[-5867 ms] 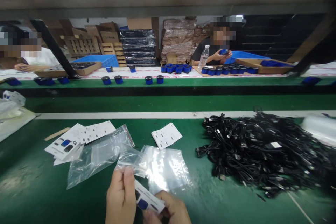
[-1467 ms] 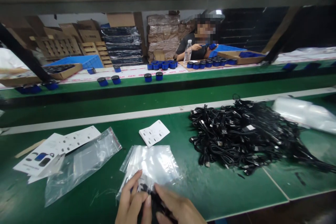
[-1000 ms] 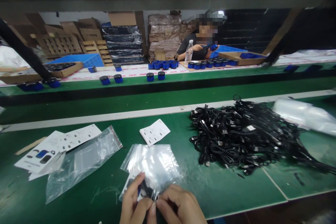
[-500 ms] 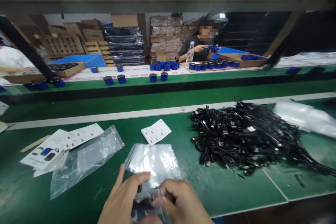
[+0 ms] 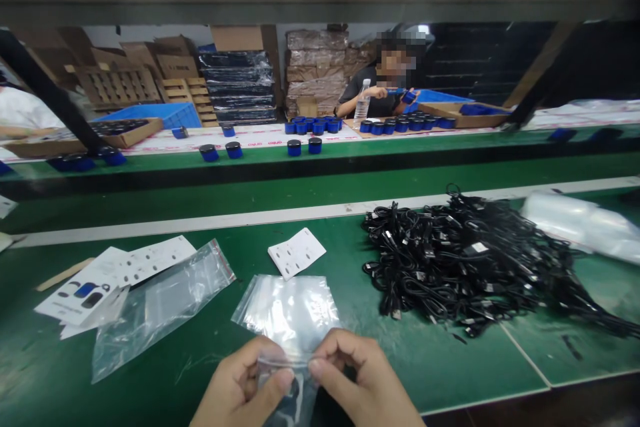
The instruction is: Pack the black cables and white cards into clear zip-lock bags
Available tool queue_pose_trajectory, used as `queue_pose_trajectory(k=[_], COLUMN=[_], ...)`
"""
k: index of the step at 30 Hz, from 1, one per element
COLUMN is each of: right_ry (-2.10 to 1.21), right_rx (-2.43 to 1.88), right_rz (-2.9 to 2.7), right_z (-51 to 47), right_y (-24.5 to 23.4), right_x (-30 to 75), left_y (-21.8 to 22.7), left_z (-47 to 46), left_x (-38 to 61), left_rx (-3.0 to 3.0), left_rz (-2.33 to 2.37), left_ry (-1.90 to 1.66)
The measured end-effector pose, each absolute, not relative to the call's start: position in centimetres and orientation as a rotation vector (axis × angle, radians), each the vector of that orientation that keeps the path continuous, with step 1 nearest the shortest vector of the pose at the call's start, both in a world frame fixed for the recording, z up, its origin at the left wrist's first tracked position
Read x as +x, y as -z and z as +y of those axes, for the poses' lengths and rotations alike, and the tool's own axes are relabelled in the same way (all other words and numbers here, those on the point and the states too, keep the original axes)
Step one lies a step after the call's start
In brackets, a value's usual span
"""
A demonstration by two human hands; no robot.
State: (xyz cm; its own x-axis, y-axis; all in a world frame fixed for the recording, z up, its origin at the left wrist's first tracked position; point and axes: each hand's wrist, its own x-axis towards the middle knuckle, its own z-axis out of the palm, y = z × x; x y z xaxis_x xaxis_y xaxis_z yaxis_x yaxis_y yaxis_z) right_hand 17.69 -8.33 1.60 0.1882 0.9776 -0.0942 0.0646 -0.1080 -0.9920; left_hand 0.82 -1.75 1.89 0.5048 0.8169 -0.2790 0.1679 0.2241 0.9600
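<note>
Low in the middle of the view, my left hand [image 5: 240, 387] and my right hand [image 5: 365, 383] each pinch the top edge of a small clear zip bag [image 5: 293, 387]. Something dark shows inside the bag, below the strip stretched between my thumbs. Just beyond my hands lies a stack of empty clear bags [image 5: 287, 310] on the green table [image 5: 200, 353]. A white printed card [image 5: 297, 252] lies a little farther back.
A big heap of black cables [image 5: 465, 263] lies to the right, with a clear plastic roll [image 5: 580, 220] beyond it. Printed leaflets [image 5: 110, 277] and a larger clear bag [image 5: 160, 303] lie to the left. Across the belt, blue jars [image 5: 315, 125] stand near another person [image 5: 387, 83].
My hands brought the bag with the card and dark item together; both thumbs now pinch its top edge, stretched straight between them. The view barely shifted.
</note>
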Motion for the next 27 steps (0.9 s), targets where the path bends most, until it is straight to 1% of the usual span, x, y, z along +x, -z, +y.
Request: queue_pose_trajectory(k=[5,12,16,21,27], right_ry=[-1.11,-0.907,-0.92,-0.992,-0.986], right_rx=[-1.463,-1.503,-1.488,-1.46,-1.443], right_rz=[-1.053,-1.255,-1.278,-1.21,-1.209], right_z=[-8.0,-8.2,-8.1,-8.1,-8.1], right_y=[-1.6,-1.1,-1.2,-1.4,-1.5], right_x=[18.0,18.1,18.1,18.0,17.7], left_y=[-1.5,-2.7,-3.3,-3.2,-2.9], left_z=[-1.2,0.0,-0.4,-1.2,-1.5], left_x=[0.5,-0.7,-0.5,0.0,0.6], left_rx=[1.398,1.742,1.802,1.724,1.424], left_rz=[1.024,1.08,1.129,1.096,1.021], left_ry=[-0.681,-0.338,-0.398,-0.561,-0.555])
